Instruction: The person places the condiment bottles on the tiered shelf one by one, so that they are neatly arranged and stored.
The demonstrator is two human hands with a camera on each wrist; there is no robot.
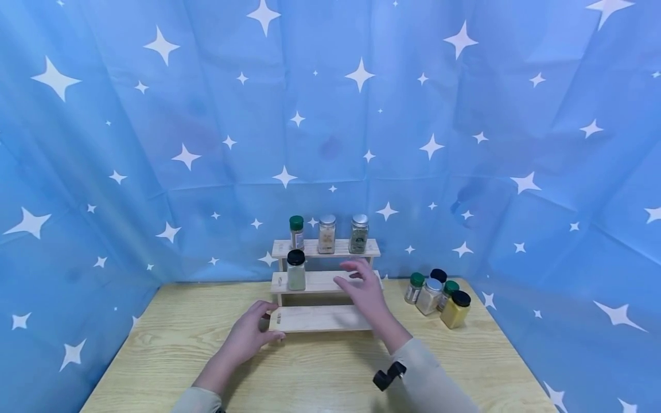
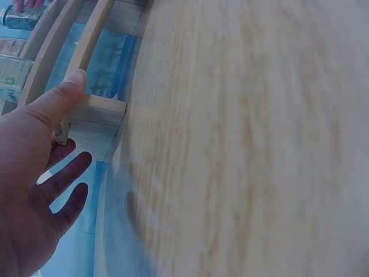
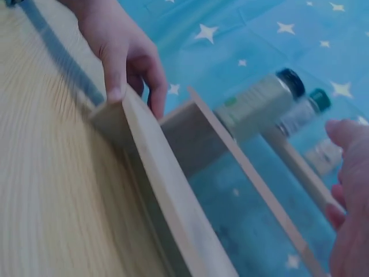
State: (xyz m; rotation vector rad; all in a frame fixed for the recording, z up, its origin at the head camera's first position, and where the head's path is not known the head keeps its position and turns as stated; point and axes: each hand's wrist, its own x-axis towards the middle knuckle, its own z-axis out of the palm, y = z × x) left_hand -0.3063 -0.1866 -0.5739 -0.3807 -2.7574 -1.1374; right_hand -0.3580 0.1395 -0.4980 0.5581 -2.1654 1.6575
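Observation:
A three-tier wooden rack stands on the table. My left hand grips the left end of its lowest shelf, thumb at the front edge and fingers behind, as the left wrist view also shows of the hand. Above the right part of the middle shelf my right hand hovers with loosely bent fingers and holds nothing. A black-capped jar of pale contents stands at the middle shelf's left. On the top shelf are a green-capped jar and two silver-capped jars, one pale, one green.
To the right of the rack several spice jars stand in a cluster, among them a yellow one with a black cap and a silver-capped one. A blue star-patterned curtain hangs behind and beside the wooden table.

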